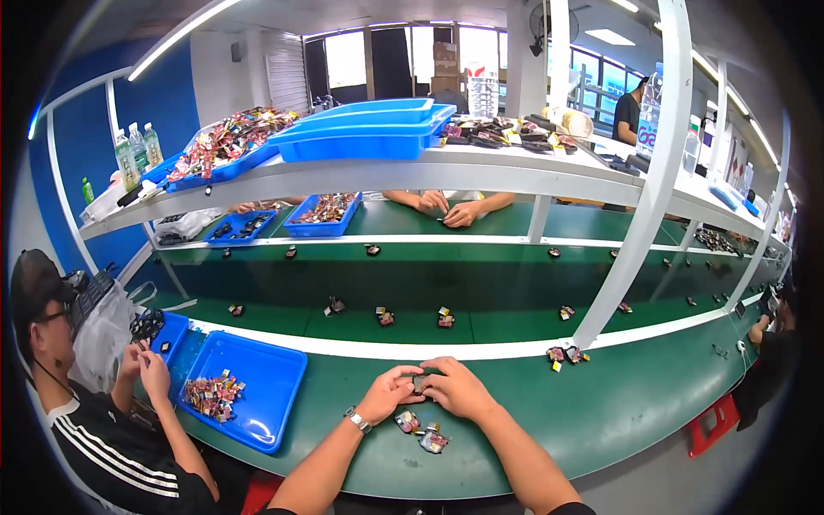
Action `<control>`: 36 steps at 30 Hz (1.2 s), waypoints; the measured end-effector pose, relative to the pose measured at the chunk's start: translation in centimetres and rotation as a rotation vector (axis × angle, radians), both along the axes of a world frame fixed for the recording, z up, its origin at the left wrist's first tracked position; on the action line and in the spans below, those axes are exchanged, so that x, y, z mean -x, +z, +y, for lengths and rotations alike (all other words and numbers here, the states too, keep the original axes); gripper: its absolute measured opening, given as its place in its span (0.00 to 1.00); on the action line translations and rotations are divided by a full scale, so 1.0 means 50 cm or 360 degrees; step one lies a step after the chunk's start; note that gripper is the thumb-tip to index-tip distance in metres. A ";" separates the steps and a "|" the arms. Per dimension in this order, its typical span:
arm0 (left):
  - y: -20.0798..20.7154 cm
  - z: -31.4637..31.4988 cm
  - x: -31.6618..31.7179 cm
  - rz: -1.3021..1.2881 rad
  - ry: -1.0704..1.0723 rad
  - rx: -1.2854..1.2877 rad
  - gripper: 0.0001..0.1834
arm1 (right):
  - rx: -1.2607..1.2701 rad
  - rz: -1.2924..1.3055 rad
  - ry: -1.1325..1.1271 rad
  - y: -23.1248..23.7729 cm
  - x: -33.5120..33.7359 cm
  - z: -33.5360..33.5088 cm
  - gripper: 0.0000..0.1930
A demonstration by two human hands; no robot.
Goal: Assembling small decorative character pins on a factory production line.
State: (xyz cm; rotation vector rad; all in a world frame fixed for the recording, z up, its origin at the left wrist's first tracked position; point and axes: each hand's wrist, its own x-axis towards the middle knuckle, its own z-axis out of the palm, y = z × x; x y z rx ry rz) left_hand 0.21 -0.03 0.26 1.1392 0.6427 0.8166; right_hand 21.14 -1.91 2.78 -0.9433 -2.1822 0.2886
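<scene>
Both hands meet over the green table in front of me. Between the fingertips of my left hand [388, 396] and my right hand [457, 390] is a small dark flat piece [420, 384]. My fingers cover much of it, so its exact kind does not show. Just below my hands lie a small part with pink and pale labels [407, 421] and another like it [434, 442]. Farther right, near the white rail, rests a small cluster of similar dark parts [558, 355].
Left of me, a blue tray [287, 378] holds a pile of small labelled parts. Beside it a person [129, 421] handles something small. Beyond the white rail [369, 348], a dark green belt [481, 318] carries spaced parts. A white upright [639, 206] stands right; a loaded shelf [515, 167] crosses above.
</scene>
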 end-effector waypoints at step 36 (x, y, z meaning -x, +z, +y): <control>-0.011 0.002 0.005 -0.0095 -0.0011 0.0084 0.15 | 0.0355 0.0487 -0.0160 -0.030 0.034 -0.019 0.07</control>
